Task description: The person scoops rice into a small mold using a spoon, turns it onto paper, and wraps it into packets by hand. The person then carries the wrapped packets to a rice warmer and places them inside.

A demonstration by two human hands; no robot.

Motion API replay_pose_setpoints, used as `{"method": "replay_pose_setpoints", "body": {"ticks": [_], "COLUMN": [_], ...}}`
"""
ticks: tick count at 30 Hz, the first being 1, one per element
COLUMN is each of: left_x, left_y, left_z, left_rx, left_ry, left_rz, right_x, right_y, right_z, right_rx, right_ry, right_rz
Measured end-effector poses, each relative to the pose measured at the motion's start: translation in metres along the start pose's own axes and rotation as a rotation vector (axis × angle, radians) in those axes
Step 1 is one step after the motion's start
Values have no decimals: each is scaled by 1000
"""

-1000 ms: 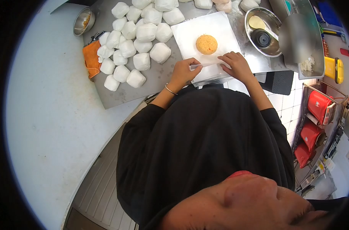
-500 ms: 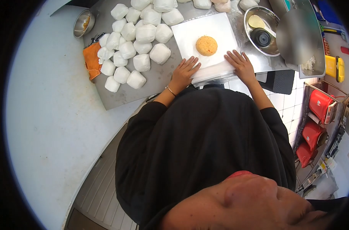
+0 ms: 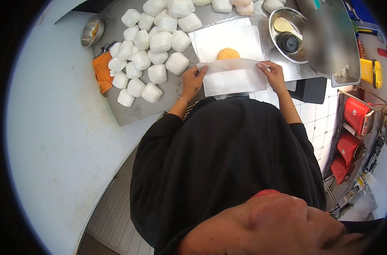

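A sheet of white wrapping paper [image 3: 232, 84] is lifted along its near edge and stretched between my two hands. Its raised edge hides the lower part of an orange, round, crumbly patty [image 3: 228, 53], which rests on the flat paper behind. My left hand [image 3: 194, 80] pinches the sheet's left corner between thumb and fingers. At the opposite corner, my right hand [image 3: 273, 75] grips the paper the same way. Many white paper-wrapped bundles [image 3: 160, 41] crowd the metal table left of the sheet.
At the right stands a metal bowl [image 3: 301, 57] containing a black round object [image 3: 287, 42] and a pale disc [image 3: 282, 24]. An orange cloth [image 3: 102, 73] and a small metal bowl [image 3: 92, 32] lie at the left. Red bins [image 3: 357, 115] stand on a rack at far right.
Both hands have gone from lying flat on the paper to pinching its near corners. The near edge has come up and forward, covering part of the patty.
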State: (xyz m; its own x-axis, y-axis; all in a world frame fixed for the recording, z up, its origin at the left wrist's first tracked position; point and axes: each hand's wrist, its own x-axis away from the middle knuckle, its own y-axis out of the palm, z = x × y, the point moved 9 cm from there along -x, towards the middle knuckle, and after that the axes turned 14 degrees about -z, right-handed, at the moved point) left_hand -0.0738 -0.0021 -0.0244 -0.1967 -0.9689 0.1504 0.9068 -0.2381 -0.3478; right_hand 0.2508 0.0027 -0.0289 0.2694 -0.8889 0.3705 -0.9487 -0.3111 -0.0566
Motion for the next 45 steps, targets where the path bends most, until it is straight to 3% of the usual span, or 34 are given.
{"method": "replay_pose_setpoints", "body": {"ticks": [6, 15, 18, 21, 22, 24, 25, 28, 31, 33, 36, 39, 42, 45], "left_x": [-20, -34, -37, -37, -37, -29, -21, -19, -25, -29, -30, -31, -32, -33], "left_y": [-4, -8, -12, -14, -15, -23, -22, 29, 55, 57, 58, 60, 61, 60], "left_z": [2, 0, 3, 4, 6, 51, 73, 86, 89, 88, 87, 82, 77, 77], "left_rx": [-155, -172, -111, -65, -48, -323, -461, -502, -685, -716, -751, -770, -783, -789], "left_ry": [20, -64, -80, -80, -77, 244, 405, 658, 672, 647, 642, 635, 618, 625], "left_rz": [100, 126, 109, 108, 111, 304, 402, -175, -226, -212, -192, -199, -207, -190], "right_x": [-24, -27, 9, 2, 6, 2, -2, -18, -46, -72, -90, -95, -86, -100], "right_y": [1, -10, 3, 71, 92, 118, 115, 105, 80, 49, 29, 32, 36, 33], "right_z": [17, 19, -37, -54, -61, -61, -63, -70, -73, -73, -79, -67, -80, -89], "right_rx": [-88, 418, 627, 1199, 1261, 1309, 1295, 1227, 1161, 1167, 1301, 1378, 1417, 1302], "right_ry": [-27, 181, -310, -464, -489, -479, -475, -475, -479, -289, -114, -115, -339, -422], "right_rz": [133, 366, 818, 344, 174, -52, -24, 22, 94, 270, 352, 323, 378, 256]}}
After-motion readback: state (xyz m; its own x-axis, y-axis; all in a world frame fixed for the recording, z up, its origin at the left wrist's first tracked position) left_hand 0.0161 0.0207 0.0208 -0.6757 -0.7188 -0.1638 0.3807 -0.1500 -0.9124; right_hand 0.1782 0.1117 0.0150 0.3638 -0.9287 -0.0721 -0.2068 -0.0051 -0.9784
